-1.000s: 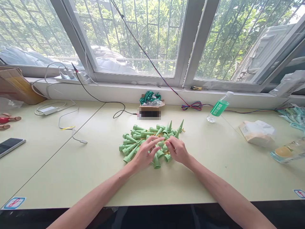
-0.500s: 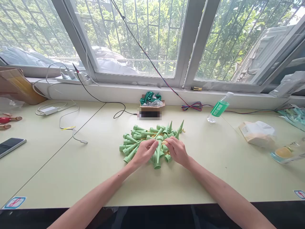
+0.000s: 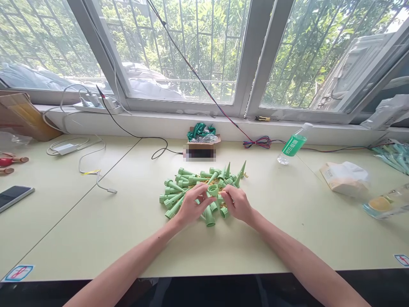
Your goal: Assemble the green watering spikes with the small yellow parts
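My left hand [image 3: 193,203] pinches a green plastic watering spike [image 3: 212,190] between thumb and fingers, its round open end turned up toward me. Just right of that opening, my right hand [image 3: 237,202] is closed with fingertips pressed together; whatever they grip is hidden. Beneath and around both hands lies a heap of similar green spikes [image 3: 174,200], with small yellowish pieces showing among them. In front of my hands, one loose spike [image 3: 210,221] points its wide end toward me.
Behind the heap stands a small cardboard box [image 3: 204,144] with green plastic in it. A bottle with a green label [image 3: 294,145], a tissue pack [image 3: 343,177] and a clear pouch [image 3: 383,204] are at right. A phone [image 3: 14,197] and white cables [image 3: 92,170] lie left.
The spike in my left hand has tipped so its open end now faces up toward me. A yellowish piece seen at my right fingertips earlier is no longer visible there.
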Tool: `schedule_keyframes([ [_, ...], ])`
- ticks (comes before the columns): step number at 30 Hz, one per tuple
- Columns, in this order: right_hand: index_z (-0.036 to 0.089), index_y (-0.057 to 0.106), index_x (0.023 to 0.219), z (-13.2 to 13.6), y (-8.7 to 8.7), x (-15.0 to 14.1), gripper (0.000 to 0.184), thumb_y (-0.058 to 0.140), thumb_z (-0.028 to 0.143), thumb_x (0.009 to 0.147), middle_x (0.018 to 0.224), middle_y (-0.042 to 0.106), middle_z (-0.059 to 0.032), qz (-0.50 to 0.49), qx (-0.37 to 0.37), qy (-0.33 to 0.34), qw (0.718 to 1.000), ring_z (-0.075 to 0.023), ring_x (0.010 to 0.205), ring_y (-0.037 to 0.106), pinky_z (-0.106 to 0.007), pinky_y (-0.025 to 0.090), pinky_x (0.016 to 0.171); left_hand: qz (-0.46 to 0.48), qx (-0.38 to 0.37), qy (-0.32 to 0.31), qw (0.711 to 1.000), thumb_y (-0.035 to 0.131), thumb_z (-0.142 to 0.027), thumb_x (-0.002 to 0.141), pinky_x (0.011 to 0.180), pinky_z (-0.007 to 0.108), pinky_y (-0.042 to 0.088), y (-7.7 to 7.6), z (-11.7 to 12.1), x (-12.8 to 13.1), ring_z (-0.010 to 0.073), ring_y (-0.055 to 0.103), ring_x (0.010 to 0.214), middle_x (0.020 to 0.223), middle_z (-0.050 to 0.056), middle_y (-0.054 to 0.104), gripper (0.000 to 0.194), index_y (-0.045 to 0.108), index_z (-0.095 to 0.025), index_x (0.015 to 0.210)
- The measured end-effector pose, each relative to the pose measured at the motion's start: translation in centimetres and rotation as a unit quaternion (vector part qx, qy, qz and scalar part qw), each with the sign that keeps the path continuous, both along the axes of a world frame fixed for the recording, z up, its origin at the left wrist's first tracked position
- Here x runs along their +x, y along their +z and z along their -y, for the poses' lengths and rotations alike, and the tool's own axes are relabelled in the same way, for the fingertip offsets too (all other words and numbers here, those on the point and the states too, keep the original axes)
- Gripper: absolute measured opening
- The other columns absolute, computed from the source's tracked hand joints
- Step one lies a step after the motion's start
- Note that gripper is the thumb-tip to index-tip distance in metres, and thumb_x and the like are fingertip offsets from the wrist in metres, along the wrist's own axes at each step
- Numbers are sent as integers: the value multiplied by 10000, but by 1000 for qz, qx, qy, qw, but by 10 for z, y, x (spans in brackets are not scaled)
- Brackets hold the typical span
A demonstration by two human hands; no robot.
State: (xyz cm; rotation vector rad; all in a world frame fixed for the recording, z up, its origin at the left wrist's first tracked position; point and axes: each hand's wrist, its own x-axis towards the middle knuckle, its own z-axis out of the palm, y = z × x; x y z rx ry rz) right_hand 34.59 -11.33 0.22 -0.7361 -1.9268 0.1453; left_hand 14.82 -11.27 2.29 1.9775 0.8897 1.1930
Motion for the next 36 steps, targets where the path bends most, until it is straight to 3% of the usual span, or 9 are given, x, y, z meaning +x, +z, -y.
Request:
schedule_keyframes([
  [6, 200, 484, 842, 0, 1, -2, 193, 420, 220, 1023, 630, 422, 44, -6, 25, -16, 1000, -81, 495, 321, -219, 269, 475, -3, 16, 17, 1000, 626, -379, 908, 531, 203, 487, 2, 3, 4, 82, 512, 613, 862, 20, 587, 212, 647, -189, 1000],
  [10, 202, 509, 895, 1, 1, -2, 140, 431, 181, 1010, 670, 478, 17, -31, 60, -56, 996, -98, 559, 401, -217, 312, 505, 13, -22, 19, 999, 558, -432, 944, 492, 187, 432, 3, 4, 5, 79, 495, 560, 733, -2, 579, 266, 607, -172, 926],
  [16, 205, 553, 1022, 2, 2, -1, 139, 419, 169, 1006, 775, 593, -37, -14, 76, -43, 996, -119, 605, 493, -231, 367, 509, 60, -157, -73, 983, 319, -616, 980, 464, 230, 377, 6, 3, 3, 92, 444, 481, 593, 40, 563, 649, 602, -125, 664],
  [18, 211, 562, 1056, 3, 2, -1, 151, 425, 171, 1006, 785, 597, -36, 3, 78, -23, 997, -117, 603, 501, -225, 365, 494, 61, -200, -98, 973, 275, -648, 974, 473, 239, 374, 10, 5, 2, 96, 428, 477, 570, 37, 546, 686, 594, -128, 659],
  [21, 215, 567, 1086, 3, 4, -2, 170, 421, 174, 1009, 785, 591, -30, 9, 71, -12, 997, -113, 594, 503, -220, 372, 490, 53, -213, -112, 969, 337, -649, 958, 493, 243, 364, 16, 6, 1, 94, 402, 481, 548, 9, 490, 635, 585, -132, 685],
  [27, 199, 564, 1006, 2, 6, 0, 169, 397, 208, 1026, 752, 569, -27, 7, 39, -22, 999, -112, 568, 471, -232, 371, 496, 11, -191, -133, 973, 437, -617, 937, 482, 220, 354, 14, 5, -2, 93, 398, 513, 602, -15, 462, 517, 620, -135, 896],
  [32, 205, 501, 844, 2, 5, 0, 196, 414, 208, 1020, 643, 456, 26, -5, 29, -12, 1000, -99, 511, 368, -235, 295, 479, -30, -78, -93, 992, 562, -441, 934, 577, 226, 496, 10, 3, -2, 114, 529, 675, 927, 69, 623, 325, 662, -163, 1070],
  [36, 205, 478, 804, 1, 4, -1, 228, 414, 226, 1022, 613, 425, 44, 1, 16, -16, 1000, -86, 475, 325, -232, 272, 463, -30, 2, -48, 998, 574, -372, 940, 547, 216, 520, 4, 3, 1, 87, 517, 635, 1017, 78, 637, 260, 686, -197, 1097],
])
